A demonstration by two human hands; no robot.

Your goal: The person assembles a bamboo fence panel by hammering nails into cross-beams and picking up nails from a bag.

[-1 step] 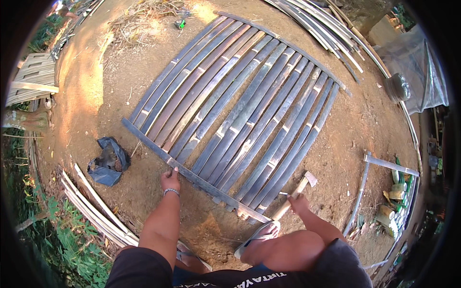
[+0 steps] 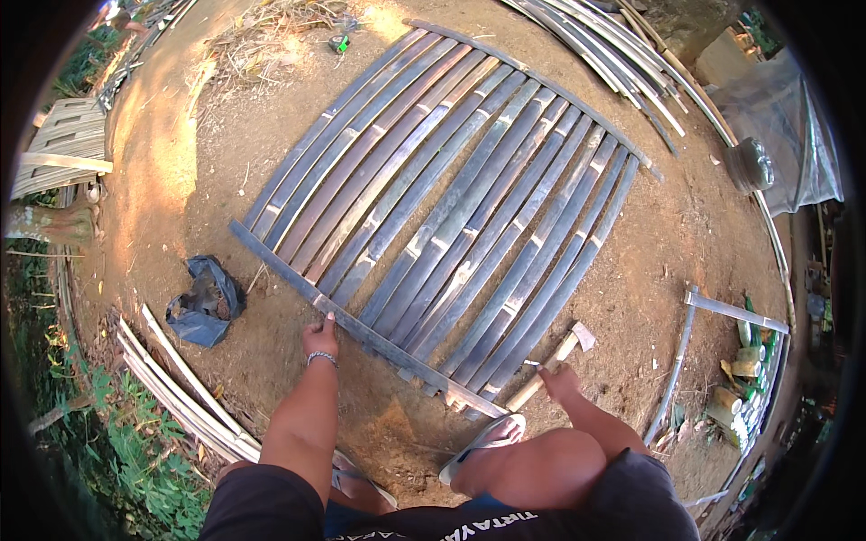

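My left hand rests on a matt grey split-bamboo crosspiece over smooth, weathered bamboo slats. My right hand grips a hammer with a pale wooden handle, on rough, dusty earth.

Soft shade w/ sun patches upper left, sharp centre, heavy fisheye bend (black vignette corners).

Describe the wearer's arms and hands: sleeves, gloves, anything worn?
Both forearms are bare: no sleeves in view, no gloves. The left hand has a thin, pale beaded-looking bracelet at the wrist. The right hand shows nothing worn; rings too small to tell.
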